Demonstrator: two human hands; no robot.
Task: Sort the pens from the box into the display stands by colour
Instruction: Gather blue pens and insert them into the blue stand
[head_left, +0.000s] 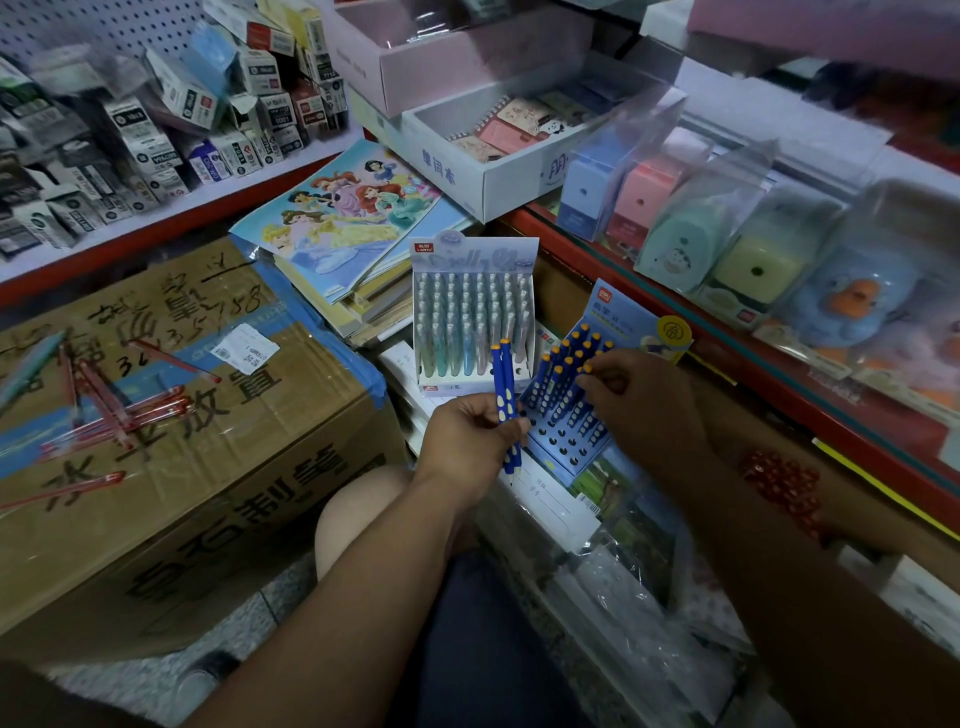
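Blue pens (503, 395), two of them with orange caps, stand upright in the left hand (470, 434), whose fingers and thumb curl round their lower barrels; the tips poke out below the palm. Just to the right sits the blue display stand (558, 441), tilted back, its upper rows filled with matching blue pens and its front rows showing bare holes. The right hand (641, 402) reaches over this stand and pinches the orange cap of a slotted pen (574, 392) at the edge of the filled rows. Behind the two held pens, a white display stand (462, 385) carries rows of pale blue and green pens, with one open hole at its front right. On the left, a taped cardboard carton (171, 493) has loose red pens (111, 413) lying across its top. A stack of princess colouring books (348, 218) lies behind the carton. Near the right forearm, a blurred red cluster (779, 483) with orange tops shows.
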